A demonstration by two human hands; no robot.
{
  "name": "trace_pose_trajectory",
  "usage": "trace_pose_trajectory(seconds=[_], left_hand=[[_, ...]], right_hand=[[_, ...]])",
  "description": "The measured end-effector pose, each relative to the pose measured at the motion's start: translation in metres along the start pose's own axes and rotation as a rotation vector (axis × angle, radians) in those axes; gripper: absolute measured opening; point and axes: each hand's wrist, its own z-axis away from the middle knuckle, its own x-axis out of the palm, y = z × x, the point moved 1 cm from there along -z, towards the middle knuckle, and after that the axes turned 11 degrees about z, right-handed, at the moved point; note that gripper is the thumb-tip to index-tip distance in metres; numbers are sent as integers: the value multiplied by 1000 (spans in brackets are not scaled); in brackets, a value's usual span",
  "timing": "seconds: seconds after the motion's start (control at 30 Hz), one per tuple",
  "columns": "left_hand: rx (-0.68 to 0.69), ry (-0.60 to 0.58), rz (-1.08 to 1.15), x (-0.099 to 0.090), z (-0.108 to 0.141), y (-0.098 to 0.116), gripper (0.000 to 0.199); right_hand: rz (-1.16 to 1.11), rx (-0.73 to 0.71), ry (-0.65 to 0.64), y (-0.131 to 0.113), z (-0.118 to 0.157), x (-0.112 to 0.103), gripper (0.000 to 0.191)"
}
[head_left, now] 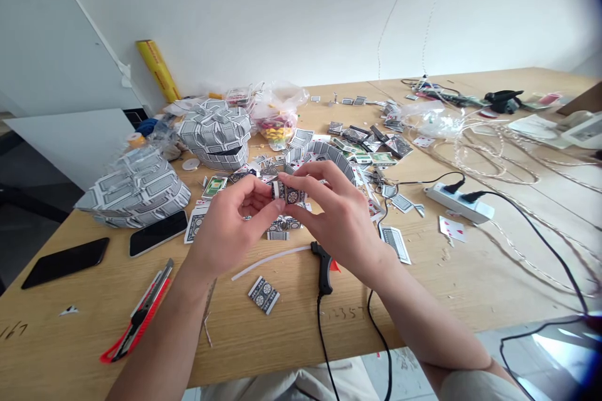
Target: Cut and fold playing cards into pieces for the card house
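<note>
Between the fingertips of both hands is a small folded playing-card piece [292, 195] with a black-and-white pattern. My left hand [235, 216] pinches its left side, and my right hand [329, 207] grips it from the right. More patterned card pieces [285, 223] lie just below it on the table. A black glue gun [323, 268] rests under my right hand, with a white glue stick [270, 261] reaching out to its left. Nearer to me lies a loose folded card piece [264, 294]. Behind my hands stands a curved card ring [324, 153], partly hidden by them.
Two woven card models [216, 131] [136, 191] stand at the left. Two phones [66, 263] [158, 233] and a red utility knife [138, 313] lie at the near left. A white power strip [459, 202] with plugged cords sits at the right, among coiled cords [489, 156].
</note>
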Motion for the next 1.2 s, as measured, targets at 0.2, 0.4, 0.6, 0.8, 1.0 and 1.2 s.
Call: trace_pose_trajectory(seconds=[0.2, 0.4, 0.6, 0.8, 1.0, 1.2], left_hand=[[36, 19, -156, -2, -1, -3, 30], [138, 42, -233, -1, 2, -1, 22], [259, 25, -274, -2, 1, 1, 18], [287, 25, -287, -6, 2, 1, 16], [374, 23, -374, -3, 4, -1, 11], [382, -5, -341, -3, 8, -1, 13]], right_hand=[[6, -7, 25, -1, -1, 1, 34], [-30, 11, 31, -1, 0, 4, 33], [-143, 48, 19, 0, -1, 2, 35], [-517, 245, -159, 7, -7, -2, 26], [-525, 292, -104, 11, -9, 0, 15], [-849, 389, -154, 14, -18, 2, 28]])
